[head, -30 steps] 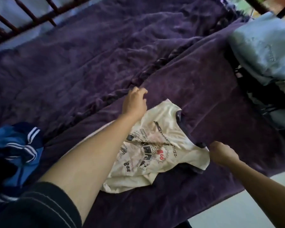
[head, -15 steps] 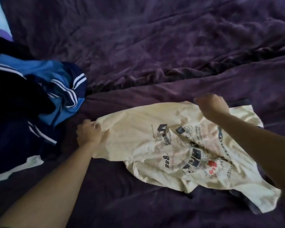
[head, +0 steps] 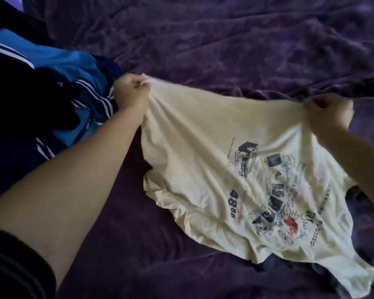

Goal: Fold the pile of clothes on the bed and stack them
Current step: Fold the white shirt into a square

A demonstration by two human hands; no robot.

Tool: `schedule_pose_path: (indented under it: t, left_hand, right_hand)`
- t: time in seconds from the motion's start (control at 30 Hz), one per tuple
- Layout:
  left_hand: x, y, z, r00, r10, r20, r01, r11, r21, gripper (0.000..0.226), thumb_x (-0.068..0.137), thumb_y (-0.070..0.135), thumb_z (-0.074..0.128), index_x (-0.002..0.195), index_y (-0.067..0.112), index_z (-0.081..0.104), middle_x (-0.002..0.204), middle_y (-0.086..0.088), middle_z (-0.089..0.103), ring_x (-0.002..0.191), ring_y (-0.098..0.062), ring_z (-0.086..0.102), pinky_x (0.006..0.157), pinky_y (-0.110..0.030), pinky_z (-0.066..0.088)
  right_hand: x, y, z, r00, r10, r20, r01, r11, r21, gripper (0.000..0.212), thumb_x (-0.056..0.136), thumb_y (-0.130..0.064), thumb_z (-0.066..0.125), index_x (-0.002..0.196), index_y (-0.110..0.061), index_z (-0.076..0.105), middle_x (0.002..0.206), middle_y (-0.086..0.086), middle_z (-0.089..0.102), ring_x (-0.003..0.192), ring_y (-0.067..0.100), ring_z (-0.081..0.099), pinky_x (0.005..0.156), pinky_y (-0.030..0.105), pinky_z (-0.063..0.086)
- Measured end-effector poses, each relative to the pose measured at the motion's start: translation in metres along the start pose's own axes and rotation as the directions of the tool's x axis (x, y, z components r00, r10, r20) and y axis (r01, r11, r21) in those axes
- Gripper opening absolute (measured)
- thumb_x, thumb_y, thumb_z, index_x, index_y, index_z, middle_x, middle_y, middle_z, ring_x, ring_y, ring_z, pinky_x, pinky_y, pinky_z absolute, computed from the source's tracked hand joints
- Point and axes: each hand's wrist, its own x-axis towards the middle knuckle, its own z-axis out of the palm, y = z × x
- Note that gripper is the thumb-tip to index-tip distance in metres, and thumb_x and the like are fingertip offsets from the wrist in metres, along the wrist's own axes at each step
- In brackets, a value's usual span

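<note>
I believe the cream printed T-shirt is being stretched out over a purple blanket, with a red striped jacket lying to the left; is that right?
Not quite: the striped jacket is blue, not red, as the head view shows. The rest holds: the cream printed T-shirt is stretched out over the purple blanket, with the jacket to its left.

Both hands, the left hand [head: 131, 92] and right hand [head: 326, 112], grip the far edge of a cream printed shirt [head: 214, 152], stretching it over the purple bed [head: 225, 50], beside blue striped clothes [head: 73, 83].
</note>
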Motion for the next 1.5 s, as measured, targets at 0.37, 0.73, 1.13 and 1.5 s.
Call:
schedule_pose_path:
  t: [0.37, 0.73, 1.13, 1.5]
  left_hand:
    - [-0.152, -0.125, -0.068, 0.982, -0.06, 0.181, -0.014, 0.922, 0.386, 0.033, 0.079, 0.033, 0.074, 0.103, 0.011, 0.064, 0.097, -0.009, 0.063, 0.09, -0.023, 0.061, 0.079, -0.036, 0.05]
    - [-0.22, -0.173, -0.113, 0.991, -0.079, 0.106, 0.031, 0.918, 0.395, 0.019, 0.072, 0.011, 0.07, 0.061, 0.01, 0.054, 0.077, -0.007, 0.054, 0.067, -0.02, 0.049, 0.062, -0.025, 0.03]
    - [-0.278, -0.222, -0.217, 0.899, -0.42, 0.125, 0.236, 0.705, 0.668, 0.029, 0.071, 0.019, 0.07, 0.055, 0.005, 0.051, 0.055, -0.009, 0.056, 0.055, -0.028, 0.054, 0.049, -0.03, 0.036]
    - [-0.308, -0.217, -0.212, 0.907, 0.039, 0.42, -0.401, 0.384, 0.831, 0.033, 0.069, 0.014, 0.074, 0.1, 0.007, 0.062, 0.107, -0.016, 0.054, 0.098, -0.038, 0.05, 0.075, -0.046, 0.046]
  right_hand:
    - [-0.167, 0.046, 0.01, 0.85, -0.47, 0.237, 0.489, 0.872, -0.026, 0.018, 0.085, -0.009, 0.068, 0.102, -0.009, 0.066, 0.113, 0.012, 0.062, 0.083, 0.021, 0.061, 0.051, 0.021, 0.045]
    - [-0.318, 0.117, 0.019, 0.684, -0.474, 0.554, 0.661, 0.724, -0.198, 0.044, 0.059, -0.008, 0.075, 0.102, -0.016, 0.07, 0.117, 0.006, 0.064, 0.109, 0.035, 0.058, 0.083, 0.047, 0.048]
    - [-0.397, 0.139, -0.036, 0.586, -0.542, 0.602, 0.699, 0.714, -0.037, 0.02, 0.063, -0.007, 0.065, 0.082, -0.01, 0.073, 0.085, 0.004, 0.066, 0.076, 0.028, 0.065, 0.055, 0.03, 0.055]
    - [-0.42, 0.153, -0.044, 0.824, -0.244, 0.511, 0.451, 0.828, -0.333, 0.017, 0.069, -0.009, 0.076, 0.061, -0.01, 0.061, 0.058, 0.005, 0.059, 0.059, 0.03, 0.062, 0.061, 0.038, 0.048]
